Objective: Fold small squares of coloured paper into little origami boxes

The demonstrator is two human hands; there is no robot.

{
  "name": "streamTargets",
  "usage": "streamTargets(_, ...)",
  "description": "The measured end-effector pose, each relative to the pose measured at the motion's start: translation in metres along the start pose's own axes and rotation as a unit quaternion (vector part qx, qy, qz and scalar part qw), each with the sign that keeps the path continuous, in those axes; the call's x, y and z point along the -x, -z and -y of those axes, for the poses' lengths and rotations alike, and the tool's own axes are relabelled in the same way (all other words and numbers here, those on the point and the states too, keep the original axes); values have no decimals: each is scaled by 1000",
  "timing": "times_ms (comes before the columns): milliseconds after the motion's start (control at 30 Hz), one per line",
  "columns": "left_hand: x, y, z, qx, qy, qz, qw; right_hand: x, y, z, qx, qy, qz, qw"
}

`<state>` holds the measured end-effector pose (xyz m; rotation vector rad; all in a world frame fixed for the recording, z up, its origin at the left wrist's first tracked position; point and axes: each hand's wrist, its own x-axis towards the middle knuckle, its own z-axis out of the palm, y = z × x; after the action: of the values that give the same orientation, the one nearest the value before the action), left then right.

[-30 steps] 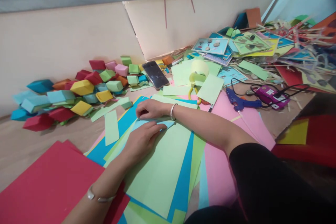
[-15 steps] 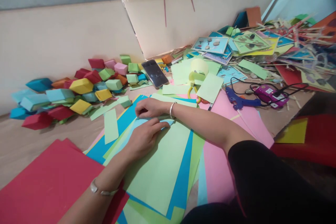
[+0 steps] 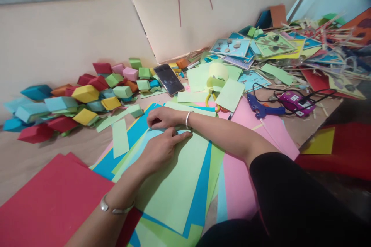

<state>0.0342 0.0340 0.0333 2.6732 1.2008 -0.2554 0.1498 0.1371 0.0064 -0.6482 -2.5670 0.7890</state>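
Observation:
My left hand [image 3: 160, 148] lies on a light blue sheet of paper [image 3: 151, 134]. Its index finger stretches to the right along the paper's edge, with the thumb raised beside it; the other fingers are mostly hidden. Just beyond, my right hand [image 3: 162, 117] rests with curled fingers at the far side of the blue sheet. Whatever is inside that curl is hidden. Beneath both hands is a pale green sheet [image 3: 176, 185], on top of a fanned stack of blue and green paper [image 3: 199, 193].
Folded paper boxes [image 3: 85, 93] are heaped at left, by a phone [image 3: 169, 80]. Red sheets [image 3: 55, 200] lie near left, pink paper [image 3: 240, 177] at right. Yellow-handled scissors [image 3: 208, 99], a blue glue gun [image 3: 263, 108] with its cord, and decorated cards [image 3: 230, 47] sit farther back.
My left index finger now stretches straighter along the paper's edge, and the hand's other fingers are drawn in. My right hand stays nearly in place. The whole view has shifted slightly.

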Motion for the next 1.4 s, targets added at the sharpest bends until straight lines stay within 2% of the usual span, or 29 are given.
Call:
streamTargets(133,5,-3,-5,-3,18,1,1000,0,0,0,-7,-1,0,1000)
streamTargets(367,12,-17,-2,60,43,-59,996,0,1,2,-4,-5,3,1000)
streamTargets(600,5,-7,-8,19,49,-11,999,0,1,4,-5,-3,-3,1000)
streamTargets(800,6,-7,-17,-23,43,-11,999,-1,-2,2,10,-13,-8,1000)
streamTargets(900,12,-12,-22,-41,30,-42,998,-2,-4,1,19,-15,-16,1000)
streamTargets(1067,27,-24,-26,-40,16,-128,991,-1,-3,2,26,-5,-11,1000)
streamTargets(1300,28,-23,-27,-51,23,-116,992,-5,-6,22,84,-110,-2,990)
streamTargets(1400,29,-23,-28,-43,28,-111,993,-2,-11,29,129,-113,-17,985)
